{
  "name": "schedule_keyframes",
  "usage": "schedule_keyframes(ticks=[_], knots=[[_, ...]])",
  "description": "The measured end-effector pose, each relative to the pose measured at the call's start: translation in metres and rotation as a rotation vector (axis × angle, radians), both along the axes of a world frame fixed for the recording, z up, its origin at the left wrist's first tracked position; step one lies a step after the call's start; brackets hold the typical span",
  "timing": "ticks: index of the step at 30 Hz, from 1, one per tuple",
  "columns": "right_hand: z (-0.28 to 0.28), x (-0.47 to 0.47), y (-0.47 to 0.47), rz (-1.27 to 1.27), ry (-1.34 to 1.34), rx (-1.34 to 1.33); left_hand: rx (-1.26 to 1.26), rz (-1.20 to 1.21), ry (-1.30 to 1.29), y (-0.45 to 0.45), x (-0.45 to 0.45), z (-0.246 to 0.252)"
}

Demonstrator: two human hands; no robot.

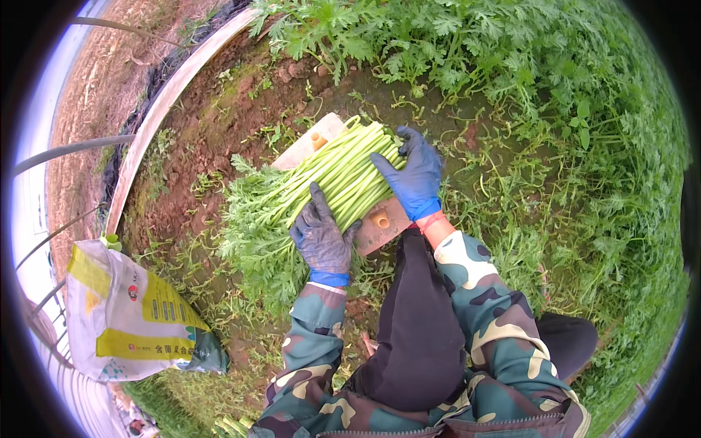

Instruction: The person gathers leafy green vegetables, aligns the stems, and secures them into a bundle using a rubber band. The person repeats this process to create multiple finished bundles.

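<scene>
A thick bundle of leafy green stalks (350, 172) lies across a flat board (309, 143) that has short round pegs standing on it. The leaves (257, 219) spread to the left, and the pale stem ends point to the upper right. My left hand (324, 235), in a soiled blue glove, presses on the near side of the bundle where stems meet leaves. Around the stem ends curls my right hand (412, 169), also gloved in blue, its thumb on top of the stalks. The undersides of the stalks are hidden.
Dense leafy plants (547, 82) grow at the top and right. A printed woven sack (137, 317) stands at the lower left, near a pale curved border strip (164, 104) and thin hoops. Cut stems litter the soil. My dark-trousered knee (416, 328) is close below the board.
</scene>
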State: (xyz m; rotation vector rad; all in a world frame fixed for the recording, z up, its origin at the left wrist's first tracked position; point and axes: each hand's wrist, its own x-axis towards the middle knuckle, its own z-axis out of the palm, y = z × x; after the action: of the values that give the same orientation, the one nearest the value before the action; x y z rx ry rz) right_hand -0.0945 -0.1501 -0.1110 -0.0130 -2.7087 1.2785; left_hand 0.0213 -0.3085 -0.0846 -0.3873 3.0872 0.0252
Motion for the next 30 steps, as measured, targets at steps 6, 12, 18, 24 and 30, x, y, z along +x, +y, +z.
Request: schedule_keyframes(ticks=[6, 12, 18, 24, 30], knots=[[-0.018, 0.01, 0.003, 0.033, 0.187, -0.179, 0.005, 0.005, 0.024, 0.001, 0.001, 0.0], [-0.017, 0.025, -0.004, -0.064, 0.158, -0.377, 0.01, -0.001, 0.05, 0.0, 0.002, -0.001], [-0.024, 0.02, -0.004, 0.022, 0.136, -0.41, 0.004, -0.006, 0.045, -0.001, 0.001, 0.003], [-0.016, -0.002, -0.011, 0.018, 0.211, 0.047, 0.018, -0.018, 0.022, 0.0, -0.002, 0.002], [0.016, -0.017, -0.033, 0.212, 0.302, 0.374, -0.07, -0.017, -0.019, 0.0, -0.004, 0.003]])
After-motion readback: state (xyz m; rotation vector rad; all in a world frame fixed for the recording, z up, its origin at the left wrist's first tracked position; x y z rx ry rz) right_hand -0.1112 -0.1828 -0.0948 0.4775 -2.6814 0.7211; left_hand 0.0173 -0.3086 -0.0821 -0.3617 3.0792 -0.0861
